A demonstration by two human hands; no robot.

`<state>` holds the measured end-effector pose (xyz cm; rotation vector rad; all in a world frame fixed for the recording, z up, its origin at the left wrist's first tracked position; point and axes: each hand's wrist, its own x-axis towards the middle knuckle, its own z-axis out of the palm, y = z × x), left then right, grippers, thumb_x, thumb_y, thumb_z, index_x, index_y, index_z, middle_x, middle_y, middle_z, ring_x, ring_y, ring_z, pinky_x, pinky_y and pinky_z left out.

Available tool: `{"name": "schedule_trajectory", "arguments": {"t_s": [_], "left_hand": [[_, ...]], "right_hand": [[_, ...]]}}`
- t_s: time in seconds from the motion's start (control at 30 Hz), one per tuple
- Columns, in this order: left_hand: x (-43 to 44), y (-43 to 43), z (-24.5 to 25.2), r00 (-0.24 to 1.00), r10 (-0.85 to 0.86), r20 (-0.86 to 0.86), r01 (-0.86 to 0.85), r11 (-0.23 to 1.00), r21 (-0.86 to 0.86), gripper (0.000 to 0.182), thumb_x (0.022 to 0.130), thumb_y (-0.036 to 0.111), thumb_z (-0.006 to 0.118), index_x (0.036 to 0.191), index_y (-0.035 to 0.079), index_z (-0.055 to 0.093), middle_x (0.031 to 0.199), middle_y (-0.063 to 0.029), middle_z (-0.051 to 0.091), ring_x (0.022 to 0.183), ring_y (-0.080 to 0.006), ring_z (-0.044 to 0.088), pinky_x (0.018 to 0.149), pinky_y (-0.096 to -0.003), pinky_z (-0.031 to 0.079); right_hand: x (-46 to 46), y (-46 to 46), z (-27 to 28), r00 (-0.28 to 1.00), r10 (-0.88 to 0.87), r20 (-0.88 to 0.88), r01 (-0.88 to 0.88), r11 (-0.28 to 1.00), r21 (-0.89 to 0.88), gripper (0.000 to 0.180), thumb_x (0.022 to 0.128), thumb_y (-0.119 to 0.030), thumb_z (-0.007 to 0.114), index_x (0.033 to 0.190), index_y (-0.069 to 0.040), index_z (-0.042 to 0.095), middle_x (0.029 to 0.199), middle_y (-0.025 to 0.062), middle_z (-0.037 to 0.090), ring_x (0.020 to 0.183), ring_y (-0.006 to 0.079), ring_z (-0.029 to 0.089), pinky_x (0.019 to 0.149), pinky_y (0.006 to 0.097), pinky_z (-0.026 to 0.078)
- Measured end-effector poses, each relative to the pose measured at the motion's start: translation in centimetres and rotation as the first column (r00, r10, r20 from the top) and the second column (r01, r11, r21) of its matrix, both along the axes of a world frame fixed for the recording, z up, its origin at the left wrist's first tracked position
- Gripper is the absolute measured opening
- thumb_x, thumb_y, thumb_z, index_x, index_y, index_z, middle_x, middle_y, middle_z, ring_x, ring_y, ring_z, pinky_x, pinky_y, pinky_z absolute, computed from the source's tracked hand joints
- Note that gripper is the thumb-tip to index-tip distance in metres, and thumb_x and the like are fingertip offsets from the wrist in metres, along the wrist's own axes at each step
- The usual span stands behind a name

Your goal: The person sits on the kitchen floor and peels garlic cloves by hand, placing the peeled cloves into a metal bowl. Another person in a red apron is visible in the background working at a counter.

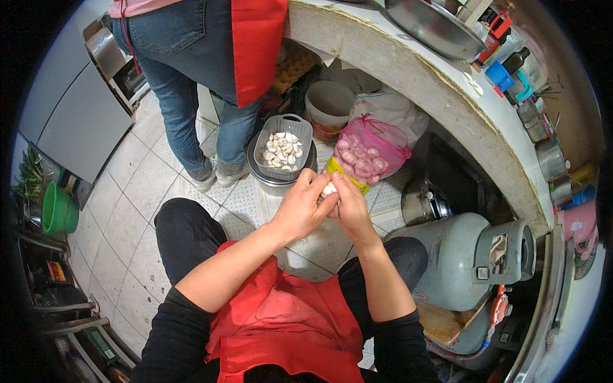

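Between my fingers is a piece of white garlic (328,189), gripped from both sides and partly covered by them. My left hand (302,203) holds it with thumb and fingers, while my right hand (350,207) meets it from the other side. Just beyond my hands, a clear plastic basket (306,128) holds many separated garlic cloves (283,151). The basket rests on a lidded round metal pot (270,185). To its right stands a pink mesh bag (390,135) full of whole garlic bulbs (359,160), with a yellow band near its bottom.
A person in jeans (167,91) and a red apron stands ahead on the left. A white bucket (330,103) and a white sack (407,112) sit under the counter (407,52). Close on my right is a grey gas cylinder (445,258). A green bin (60,208) stands far left.
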<state>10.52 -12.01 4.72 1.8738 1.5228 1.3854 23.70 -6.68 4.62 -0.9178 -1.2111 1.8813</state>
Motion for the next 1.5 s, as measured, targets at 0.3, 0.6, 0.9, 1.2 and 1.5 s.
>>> {"name": "schedule_trajectory", "arguments": {"t_s": [0.3, 0.6, 0.9, 1.2, 1.5], "left_hand": [[0.4, -0.2, 0.3, 0.997, 0.010, -0.071, -0.008, 1.000, 0.031, 0.018, 0.089, 0.010, 0.054, 0.104, 0.000, 0.052, 0.088, -0.0194, 0.052, 0.079, -0.0420, 0.054, 0.065, -0.0467, 0.046], [0.1, 0.3, -0.6, 0.997, -0.011, 0.081, 0.007, 0.999, 0.040, 0.019, 0.084, 0.005, 0.049, 0.101, -0.002, 0.053, 0.086, -0.0213, 0.052, 0.080, -0.0427, 0.054, 0.070, -0.0469, 0.046], [-0.9, 1.1, -1.0, 0.998, -0.051, 0.036, 0.052, 0.998, -0.037, 0.023, 0.082, 0.008, 0.049, 0.102, -0.003, 0.053, 0.089, -0.0217, 0.056, 0.085, -0.0415, 0.056, 0.072, -0.0434, 0.047], [-1.5, 0.9, -0.4, 0.936, -0.033, 0.350, 0.130, 0.958, -0.257, 0.024, 0.093, 0.014, 0.052, 0.110, -0.002, 0.058, 0.088, -0.0096, 0.065, 0.072, -0.0139, 0.061, 0.063, -0.0292, 0.049], [-4.2, 0.7, 3.1, 0.473, -0.053, 0.879, 0.619, 0.730, -0.289, 0.021, 0.089, 0.004, 0.064, 0.108, -0.004, 0.065, 0.091, -0.0074, 0.068, 0.073, -0.0129, 0.062, 0.064, -0.0268, 0.052]], "right_hand": [[-0.6, -0.8, 0.4, 0.996, -0.041, -0.077, 0.037, 0.997, -0.062, 0.027, 0.101, -0.034, 0.044, 0.095, -0.011, 0.057, 0.066, -0.0040, 0.049, 0.047, 0.0040, 0.040, 0.039, 0.0219, 0.026], [-1.9, -1.4, -0.8, 0.983, -0.154, -0.101, 0.153, 0.988, -0.023, 0.028, 0.100, -0.033, 0.046, 0.088, -0.009, 0.055, 0.071, -0.0028, 0.050, 0.056, 0.0053, 0.044, 0.045, 0.0234, 0.033], [-2.1, -0.8, -1.9, 0.964, -0.242, 0.110, 0.195, 0.925, 0.326, 0.036, 0.101, -0.034, 0.044, 0.087, -0.002, 0.052, 0.068, 0.0025, 0.048, 0.057, 0.0103, 0.043, 0.050, 0.0282, 0.035], [-1.2, -0.8, -0.2, 0.988, -0.137, -0.074, 0.138, 0.990, 0.004, 0.032, 0.101, -0.039, 0.044, 0.091, -0.010, 0.052, 0.066, -0.0023, 0.046, 0.048, 0.0038, 0.036, 0.041, 0.0190, 0.027], [4.5, 4.3, -0.2, 0.913, 0.047, -0.405, -0.182, 0.935, -0.304, 0.031, 0.091, -0.036, 0.047, 0.085, -0.007, 0.056, 0.068, 0.0063, 0.053, 0.057, 0.0140, 0.050, 0.049, 0.0250, 0.042]]}}
